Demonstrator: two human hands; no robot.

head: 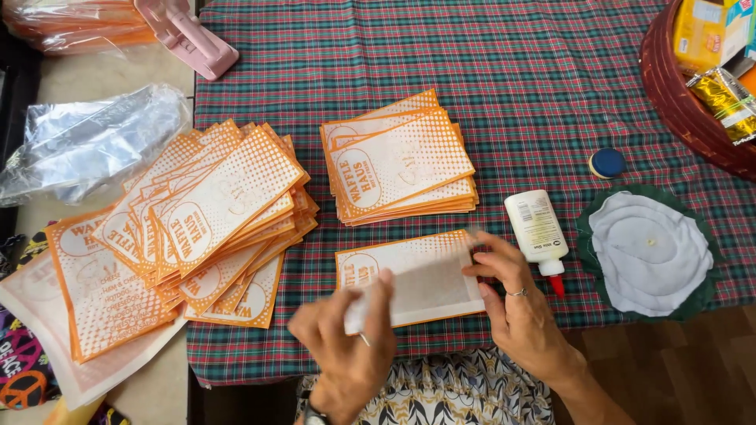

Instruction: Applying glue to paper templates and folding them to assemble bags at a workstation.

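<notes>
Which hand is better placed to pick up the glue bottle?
Right hand, likely: it rests on the paper bag's right edge, beside the glue bottle. The left hand is farther away.

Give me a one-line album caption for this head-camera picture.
Two hands, left hand and right hand, press an orange-and-white paper bag flat beside a glue bottle on a plaid tablecloth.

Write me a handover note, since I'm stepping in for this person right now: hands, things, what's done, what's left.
Left hand: presses the near left edge of the paper bag, blurred; grip unclear.
Right hand: open, fingertips on the bag's right edge.
Glue bottle lies uncapped right of the bag; its blue cap sits farther back.
Neat stack behind the bag; fanned pile to the left.
Done: cannot tell which pile is finished.
Left: the bag under the hands.
</notes>
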